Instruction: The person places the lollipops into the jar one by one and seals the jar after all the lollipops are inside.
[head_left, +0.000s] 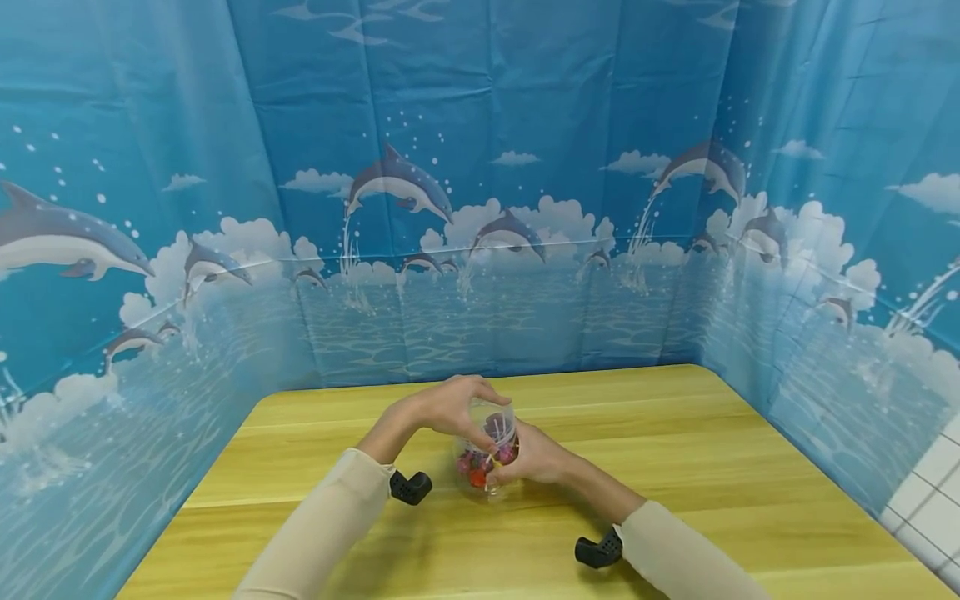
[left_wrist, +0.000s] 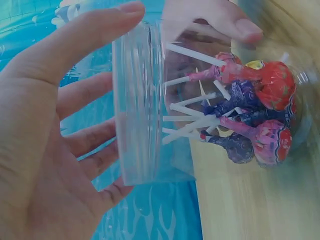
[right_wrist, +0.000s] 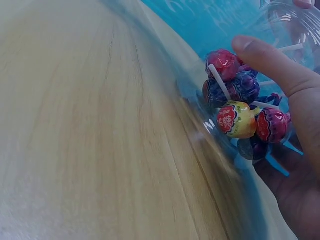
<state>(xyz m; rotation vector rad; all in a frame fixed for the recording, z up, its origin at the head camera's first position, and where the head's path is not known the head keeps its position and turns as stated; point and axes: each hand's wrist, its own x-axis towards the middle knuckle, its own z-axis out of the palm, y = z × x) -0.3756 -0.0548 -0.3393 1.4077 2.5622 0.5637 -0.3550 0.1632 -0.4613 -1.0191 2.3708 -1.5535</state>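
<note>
A clear plastic jar (head_left: 491,493) stands on the table in front of me, tilted a little in the head view. Inside are several wrapped lollipops (left_wrist: 272,142), red, pink and dark purple, their white sticks pointing toward the lid; a yellow-wrapped lollipop (right_wrist: 236,120) shows in the right wrist view. From above, my left hand (head_left: 456,406) grips the ridged clear lid (left_wrist: 137,107), thumb on one side of the rim and fingers around the other. My right hand (head_left: 542,456) holds the jar's body from the right, its thumb across the near side. The lid sits on the jar's mouth.
The yellow wood-grain table (head_left: 637,433) spreads around the jar. Behind it and at both sides hangs a blue curtain (head_left: 450,325) printed with dolphins. Black wrist mounts (head_left: 410,487) sit below each sleeve cuff. White tiles (head_left: 926,500) show at the far right.
</note>
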